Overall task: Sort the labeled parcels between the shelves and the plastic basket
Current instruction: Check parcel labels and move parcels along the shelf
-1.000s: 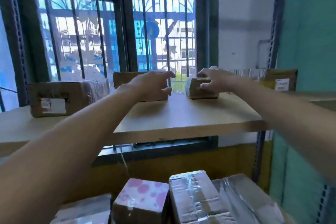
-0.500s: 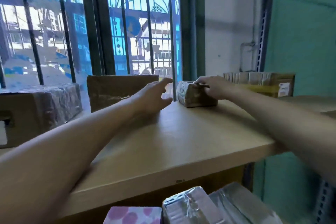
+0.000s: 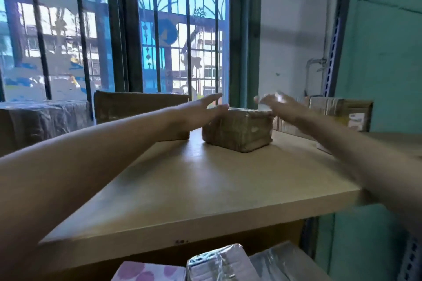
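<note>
A small brown taped parcel (image 3: 238, 131) sits on the wooden shelf board (image 3: 205, 189), near its back. My left hand (image 3: 201, 112) reaches to the parcel's left top edge with straight fingers. My right hand (image 3: 277, 105) hovers blurred just above its right top corner, fingers spread, holding nothing. Behind my left hand stands a larger brown box (image 3: 137, 109). A labeled box (image 3: 342, 114) stands at the back right. The plastic basket is not in view.
A plastic-wrapped box (image 3: 41, 121) stands at the far left of the shelf. Below the board's front edge lie a pink-dotted parcel (image 3: 148, 272) and two shiny wrapped parcels (image 3: 219, 262). A barred window is behind the shelf, a teal wall on the right.
My right hand has lifted off the small parcel and opened above it. My left hand has moved right to the parcel's left edge. The view has come closer.
</note>
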Demonstrator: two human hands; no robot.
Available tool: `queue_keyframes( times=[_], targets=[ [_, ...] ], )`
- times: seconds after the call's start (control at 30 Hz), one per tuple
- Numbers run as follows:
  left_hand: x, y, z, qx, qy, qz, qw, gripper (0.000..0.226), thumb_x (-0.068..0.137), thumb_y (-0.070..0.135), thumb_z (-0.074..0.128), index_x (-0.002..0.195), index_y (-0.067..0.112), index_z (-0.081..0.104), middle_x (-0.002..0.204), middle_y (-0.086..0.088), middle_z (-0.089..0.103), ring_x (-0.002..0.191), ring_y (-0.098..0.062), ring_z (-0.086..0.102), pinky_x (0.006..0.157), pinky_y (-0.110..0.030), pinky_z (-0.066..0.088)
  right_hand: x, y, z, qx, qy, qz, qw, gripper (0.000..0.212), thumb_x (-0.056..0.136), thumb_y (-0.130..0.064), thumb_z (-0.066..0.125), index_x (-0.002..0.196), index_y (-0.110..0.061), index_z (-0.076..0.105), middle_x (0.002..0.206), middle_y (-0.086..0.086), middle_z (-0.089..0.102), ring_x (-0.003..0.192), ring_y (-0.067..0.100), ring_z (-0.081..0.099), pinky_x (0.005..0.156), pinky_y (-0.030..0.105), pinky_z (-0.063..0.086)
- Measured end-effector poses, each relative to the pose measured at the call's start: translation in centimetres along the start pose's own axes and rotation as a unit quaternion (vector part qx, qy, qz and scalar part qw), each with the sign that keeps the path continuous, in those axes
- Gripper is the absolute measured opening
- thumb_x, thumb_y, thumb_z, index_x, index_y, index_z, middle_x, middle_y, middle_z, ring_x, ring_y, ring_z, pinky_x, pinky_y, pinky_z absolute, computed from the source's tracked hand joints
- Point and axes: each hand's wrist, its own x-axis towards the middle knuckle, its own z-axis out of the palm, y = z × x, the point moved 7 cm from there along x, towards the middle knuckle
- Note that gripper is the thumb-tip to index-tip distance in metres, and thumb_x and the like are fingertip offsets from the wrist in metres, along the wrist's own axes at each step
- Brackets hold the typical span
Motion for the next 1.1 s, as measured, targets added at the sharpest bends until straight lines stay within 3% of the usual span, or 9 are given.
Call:
queue_keyframes(
  times=[0.1,0.3,0.43,0.57,0.7,0.8,0.93,0.97,1.1],
  targets=[
    [0.6,0.0,1.0,-0.041,0.025,-0.040,0.998,0.047,0.091,0.053,0.041,0.131,0.029,0.043,0.127,-0.005,0.049,0.111,-0.024,0.051,0.082,-0.034,0.047,-0.4,2.3,2.0,0.035,-0.108,0.088,0.990,0.052,0.086,-0.054,0.047,0.122,-0.017,0.052,0.118,0.007,0.055,0.104,0.024,0.055,0.091,0.040,0.047],
    [0.4,-1.4,-0.9,-0.202,0.128,-0.020,0.971,0.019,0.083,0.041,0.063,0.094,0.029,0.053,0.092,0.000,0.059,0.081,-0.015,0.058,0.056,-0.024,0.047,-0.6,-0.6,0.0,0.118,0.021,-0.097,0.988,0.040,0.087,-0.034,0.059,0.123,-0.019,0.050,0.114,0.006,0.057,0.095,0.016,0.058,0.067,0.022,0.051],
    [0.1,-2.2,-0.7,-0.229,0.116,-0.035,0.966,0.049,0.088,0.045,0.053,0.131,0.034,0.033,0.098,0.000,0.056,0.084,-0.023,0.065,0.069,-0.030,0.054,-2.0,-3.3,-0.1,0.130,0.014,-0.198,0.972,0.039,0.088,-0.022,0.058,0.125,-0.029,0.047,0.116,-0.001,0.050,0.092,0.003,0.054,0.063,0.012,0.047],
    [-1.1,-2.7,1.0,-0.238,0.057,-0.089,0.965,0.050,0.088,0.066,0.023,0.130,0.040,0.033,0.112,-0.006,0.055,0.073,-0.019,0.062,0.061,-0.027,0.052,-3.5,-5.4,1.1,0.032,-0.007,-0.288,0.957,0.038,0.088,-0.017,0.059,0.123,-0.028,0.050,0.109,-0.010,0.051,0.093,-0.003,0.051,0.071,0.006,0.047],
    [-1.6,-3.0,0.1,-0.295,0.068,-0.124,0.945,0.072,0.082,0.075,0.015,0.140,0.033,0.031,0.125,-0.019,0.053,0.102,-0.034,0.060,0.099,-0.050,0.038,-5.1,-6.3,1.0,-0.036,0.024,-0.342,0.939,0.040,0.088,-0.014,0.060,0.125,-0.022,0.052,0.116,-0.006,0.053,0.101,0.007,0.051,0.083,0.010,0.042],
    [-1.6,-3.0,-0.4,-0.329,0.055,-0.138,0.933,0.082,0.078,0.079,0.021,0.139,0.027,0.036,0.136,-0.023,0.047,0.120,-0.041,0.050,0.107,-0.054,0.032,-6.9,-7.8,2.4,-0.211,0.054,-0.450,0.866,0.040,0.086,-0.012,0.061,0.126,-0.012,0.054,0.128,0.009,0.055,0.119,0.024,0.048,0.102,0.031,0.038],
    [-2.0,-3.6,0.1,-0.332,0.056,-0.153,0.929,0.070,0.080,0.070,0.044,0.117,0.011,0.052,0.118,-0.025,0.056,0.106,-0.030,0.059,0.098,-0.047,0.041,-9.6,-8.5,5.3,-0.406,0.098,-0.602,0.681,0.031,0.085,-0.024,0.052,0.110,-0.012,0.067,0.119,0.012,0.064,0.116,0.032,0.056,0.101,0.048,0.039],
    [-2.0,-3.8,0.3,-0.315,0.055,-0.150,0.936,0.060,0.081,0.063,0.051,0.125,0.022,0.051,0.120,-0.020,0.059,0.100,-0.027,0.060,0.092,-0.044,0.046,-9.5,-8.3,5.6,-0.395,0.076,-0.591,0.699,0.033,0.085,-0.030,0.051,0.109,-0.013,0.067,0.121,0.011,0.062,0.118,0.031,0.054,0.101,0.047,0.038],
    [-2.1,-4.2,0.4,-0.302,0.058,-0.131,0.942,0.072,0.078,0.041,0.067,0.139,0.032,0.031,0.128,-0.007,0.053,0.104,-0.030,0.059,0.082,-0.040,0.054,-6.2,-6.4,3.8,-0.157,0.035,-0.383,0.910,0.053,0.087,-0.050,0.050,0.134,-0.028,0.041,0.145,0.003,0.033,0.133,0.015,0.028,0.109,0.037,0.028]
  ],
)
